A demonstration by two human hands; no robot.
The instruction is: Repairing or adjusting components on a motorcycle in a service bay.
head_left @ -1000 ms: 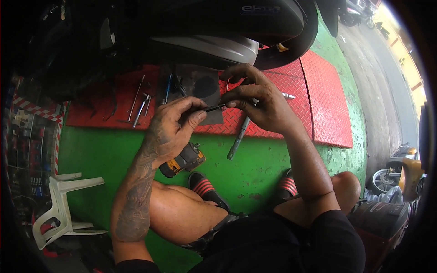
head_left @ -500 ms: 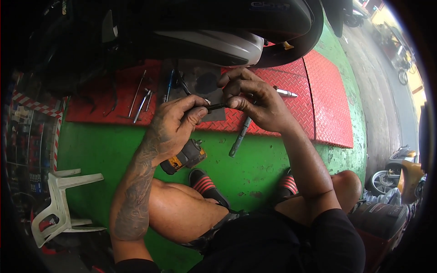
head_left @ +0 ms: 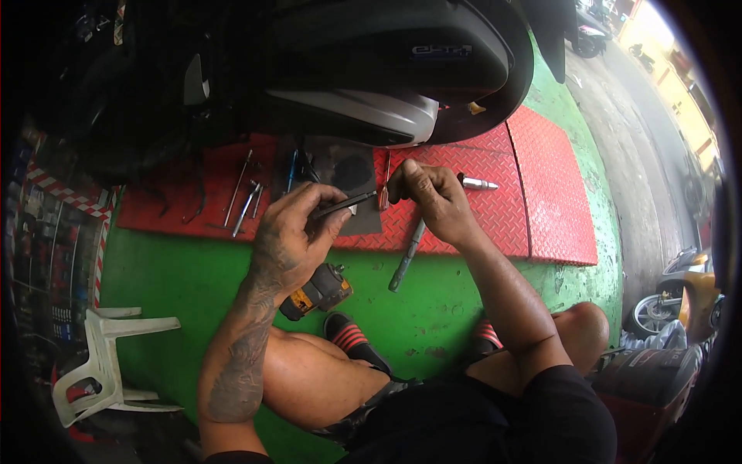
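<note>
1. Dark rod [head_left: 345, 205]: it lay in the left hand, in front of the person and above the front part of the red platform [head_left: 553, 185], with its free end slanting up toward the right.
2. The left hand [head_left: 297, 224] gripped that rod between thumb and fingers, leaving the right-hand end exposed.
3. The right hand [head_left: 437, 203] was just beside the rod's free end, a small gap apart, its fingers curled in and the thumb laid over them. Whether it pinched something small, I could not tell.
4. Below the right hand, a long grey tool handle [head_left: 406, 260] reached from the platform out over its front edge. A silver metal piece [head_left: 479, 184] showed on the other side of the hand.
5. Between the hands, a red-handled tool [head_left: 384, 198] lay on the platform, beside a dark mat [head_left: 349, 164].
6. Left of the mat were a blue tool [head_left: 291, 172] and several slim silver tools [head_left: 246, 207].
7. A black-and-yellow power tool [head_left: 317, 292] rested on the green floor [head_left: 185, 267], near the left forearm.
8. A dark motorbike [head_left: 386, 66] with a silver panel [head_left: 355, 110] stood beyond the hands; a white plastic chair [head_left: 139, 325] was at the left.
</note>
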